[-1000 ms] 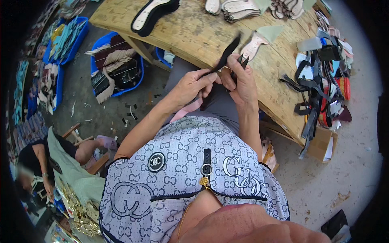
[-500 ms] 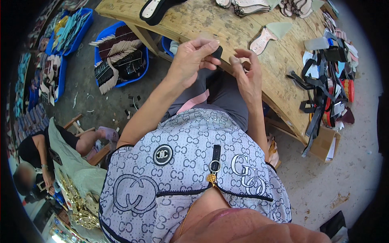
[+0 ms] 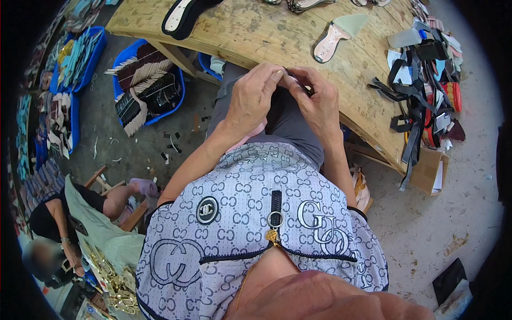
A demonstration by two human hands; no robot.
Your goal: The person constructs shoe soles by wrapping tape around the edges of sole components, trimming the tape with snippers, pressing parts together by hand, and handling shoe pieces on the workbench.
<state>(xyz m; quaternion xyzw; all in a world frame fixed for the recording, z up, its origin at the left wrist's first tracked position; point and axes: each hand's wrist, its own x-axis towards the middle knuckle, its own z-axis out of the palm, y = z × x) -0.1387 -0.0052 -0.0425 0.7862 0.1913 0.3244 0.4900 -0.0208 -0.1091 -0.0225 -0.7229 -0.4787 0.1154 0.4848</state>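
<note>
Above my lap, at the near edge of the wooden table [image 3: 240,40], my two hands meet with fingertips together. My left hand [image 3: 249,98] is closed, thumb and fingers pinching at a small black strip [image 3: 306,89]. The right hand [image 3: 321,101] curls around the same strip, which shows only partly between its fingers. Most of the strip is hidden, so its exact kind is unclear. On the table beyond lie a pink and pale-grey insole [image 3: 330,44] and a black-edged sole [image 3: 184,20].
Black straps [image 3: 408,90] and scraps are heaped at the table's right end, beside a cardboard box [image 3: 429,173]. Blue baskets [image 3: 178,98] full of shoe parts stand on the floor to the left. A seated person [image 3: 53,221] works at the lower left.
My left hand, which held the small black piece apart from the right hand, has come together with it. The right fingers have closed on the piece. The view has shifted slightly.
</note>
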